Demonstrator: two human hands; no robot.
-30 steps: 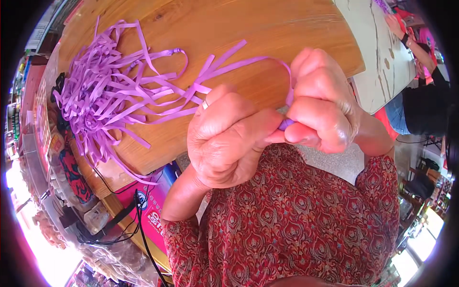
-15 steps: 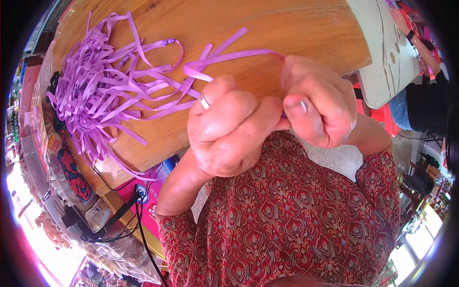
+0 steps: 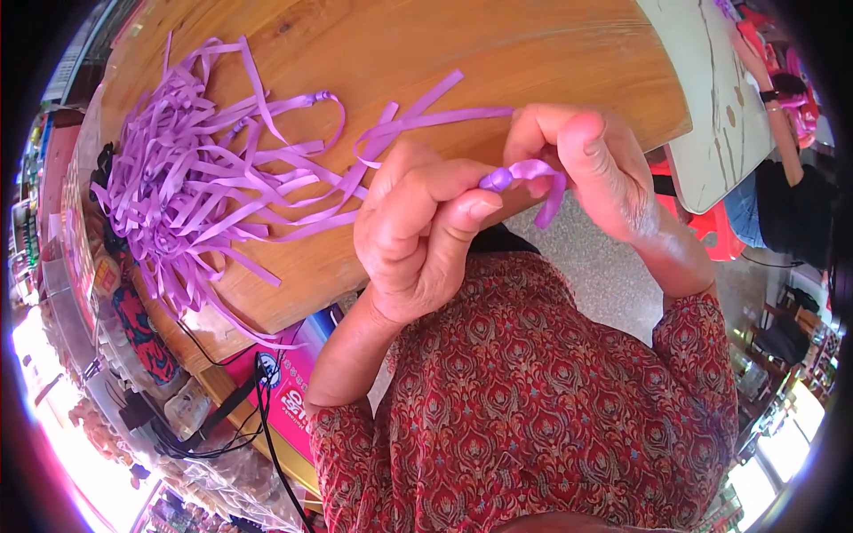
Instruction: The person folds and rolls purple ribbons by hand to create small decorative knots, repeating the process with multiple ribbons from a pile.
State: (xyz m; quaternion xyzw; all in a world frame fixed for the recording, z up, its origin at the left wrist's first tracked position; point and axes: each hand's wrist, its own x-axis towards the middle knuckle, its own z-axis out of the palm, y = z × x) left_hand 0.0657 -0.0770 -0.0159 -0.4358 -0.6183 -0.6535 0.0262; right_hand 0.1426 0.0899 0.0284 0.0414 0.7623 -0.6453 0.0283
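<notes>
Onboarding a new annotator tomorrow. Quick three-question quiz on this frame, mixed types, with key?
1. True or false: both the left hand and the right hand grip the folded purple plastic ribbon strip.
2. Where does the pile of loose purple ribbon strips lie? A) on the round wooden table B) on the lap C) on the floor
3. What pattern has the sleeve?

Key: 1 true. 2 A. 3 Red with a paisley-like print.

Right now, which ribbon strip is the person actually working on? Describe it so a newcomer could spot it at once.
Start at the wooden table with its purple ribbon pile. Near the table's front edge, the left hand and right hand pinch the ribbon strip. Unlike the loose flat strips, it is curled into a small loop between the fingertips.
</notes>
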